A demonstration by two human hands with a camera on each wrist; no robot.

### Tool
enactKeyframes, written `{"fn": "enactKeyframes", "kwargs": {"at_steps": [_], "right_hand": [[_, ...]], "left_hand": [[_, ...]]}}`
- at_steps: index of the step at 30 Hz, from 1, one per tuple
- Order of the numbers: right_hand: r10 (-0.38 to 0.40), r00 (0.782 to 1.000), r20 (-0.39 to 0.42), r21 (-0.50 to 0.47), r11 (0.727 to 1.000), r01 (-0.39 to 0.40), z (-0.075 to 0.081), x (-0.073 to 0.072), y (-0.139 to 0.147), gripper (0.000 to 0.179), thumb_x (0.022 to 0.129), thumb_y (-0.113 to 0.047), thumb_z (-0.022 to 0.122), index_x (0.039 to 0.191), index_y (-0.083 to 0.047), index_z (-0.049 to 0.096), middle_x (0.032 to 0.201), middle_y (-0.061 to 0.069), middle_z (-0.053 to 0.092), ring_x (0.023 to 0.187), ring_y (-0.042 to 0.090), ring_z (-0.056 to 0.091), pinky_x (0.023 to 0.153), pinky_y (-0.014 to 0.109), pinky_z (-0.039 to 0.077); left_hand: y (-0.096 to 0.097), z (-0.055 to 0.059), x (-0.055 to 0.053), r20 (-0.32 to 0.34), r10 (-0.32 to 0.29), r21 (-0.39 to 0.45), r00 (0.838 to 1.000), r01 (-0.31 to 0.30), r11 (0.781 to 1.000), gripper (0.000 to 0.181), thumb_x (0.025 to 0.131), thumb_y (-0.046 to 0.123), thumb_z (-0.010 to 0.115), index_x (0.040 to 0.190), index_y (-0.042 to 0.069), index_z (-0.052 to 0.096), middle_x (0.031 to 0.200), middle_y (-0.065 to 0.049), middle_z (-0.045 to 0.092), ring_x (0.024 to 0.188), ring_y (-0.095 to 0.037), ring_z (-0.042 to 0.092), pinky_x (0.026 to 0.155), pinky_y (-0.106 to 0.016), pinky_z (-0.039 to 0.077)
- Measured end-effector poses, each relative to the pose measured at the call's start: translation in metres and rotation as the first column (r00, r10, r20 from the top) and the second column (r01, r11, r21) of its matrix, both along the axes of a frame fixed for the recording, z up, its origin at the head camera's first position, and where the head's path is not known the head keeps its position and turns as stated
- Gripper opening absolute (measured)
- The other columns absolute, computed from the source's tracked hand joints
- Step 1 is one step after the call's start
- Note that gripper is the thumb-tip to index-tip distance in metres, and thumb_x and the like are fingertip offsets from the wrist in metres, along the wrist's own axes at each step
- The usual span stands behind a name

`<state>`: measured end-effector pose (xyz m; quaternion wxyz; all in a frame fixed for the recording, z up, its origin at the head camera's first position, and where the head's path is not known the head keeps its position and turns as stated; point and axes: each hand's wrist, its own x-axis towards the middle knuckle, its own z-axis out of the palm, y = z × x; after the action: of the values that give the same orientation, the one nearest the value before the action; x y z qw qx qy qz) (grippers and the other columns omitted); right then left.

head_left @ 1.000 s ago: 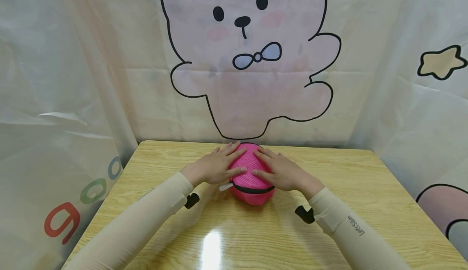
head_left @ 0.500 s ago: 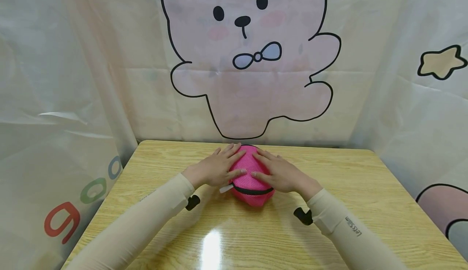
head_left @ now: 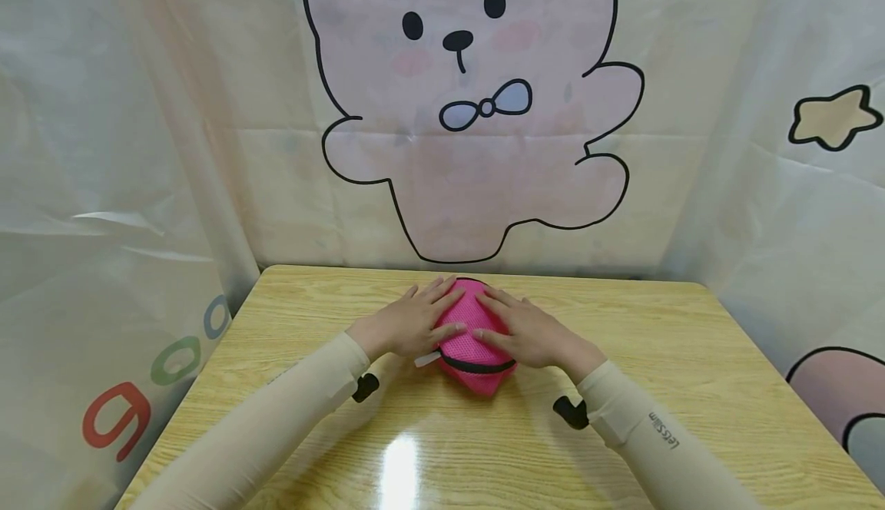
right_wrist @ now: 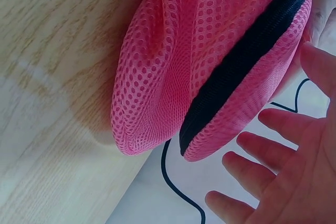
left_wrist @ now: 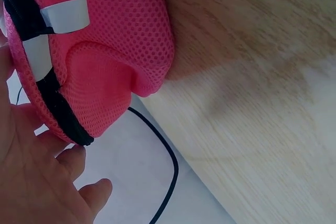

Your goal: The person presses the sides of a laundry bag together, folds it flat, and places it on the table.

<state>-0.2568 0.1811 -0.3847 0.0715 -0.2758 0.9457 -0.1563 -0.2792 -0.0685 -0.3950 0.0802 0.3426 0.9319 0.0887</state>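
A pink mesh zip bag (head_left: 477, 349), plumped into a rounded shape, sits on the table near its far edge. A black zipper band (left_wrist: 58, 98) runs across it, with a white tag (left_wrist: 65, 15) on its left side. My left hand (head_left: 409, 326) rests on the bag's upper left, its fingers spread and fairly straight. Over the upper right lies my right hand (head_left: 532, 331), fingers likewise spread. In the right wrist view several fingers (right_wrist: 262, 150) extend beside the zipper edge. What the bag contains, if anything, is hidden.
The wood-grain table (head_left: 332, 433) spans the space in front of me. Behind it hangs a curtain (head_left: 276, 187) printed with a pink bear, and printed sheets hang at both sides. A black cable (left_wrist: 170, 156) shows beyond the table edge in the left wrist view.
The pink mesh bag has slid slightly toward me with both hands on it. My right hand has drifted a little left, and the bag looks slightly narrower.
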Motion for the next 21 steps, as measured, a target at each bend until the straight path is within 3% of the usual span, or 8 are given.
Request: {"fn": "enactKeyframes", "kwargs": {"at_steps": [21], "right_hand": [[0.003, 1.000, 0.011, -0.011, 1.000, -0.003, -0.010, 0.000, 0.001, 0.075, 0.105, -0.054, 0.053, 0.162, -0.009, 0.035, 0.171, 0.015, 0.028, 0.153, 0.039, 0.037, 0.124, 0.068, 0.021]], "left_hand": [[0.000, -0.012, 0.001, 0.000, -0.013, 0.013, 1.000, 0.013, 1.000, 0.077, 0.108, 0.062, 0.031, 0.168, 0.017, 0.016, 0.177, -0.007, 0.002, 0.163, -0.030, 0.010, 0.128, -0.062, 0.018]]}}
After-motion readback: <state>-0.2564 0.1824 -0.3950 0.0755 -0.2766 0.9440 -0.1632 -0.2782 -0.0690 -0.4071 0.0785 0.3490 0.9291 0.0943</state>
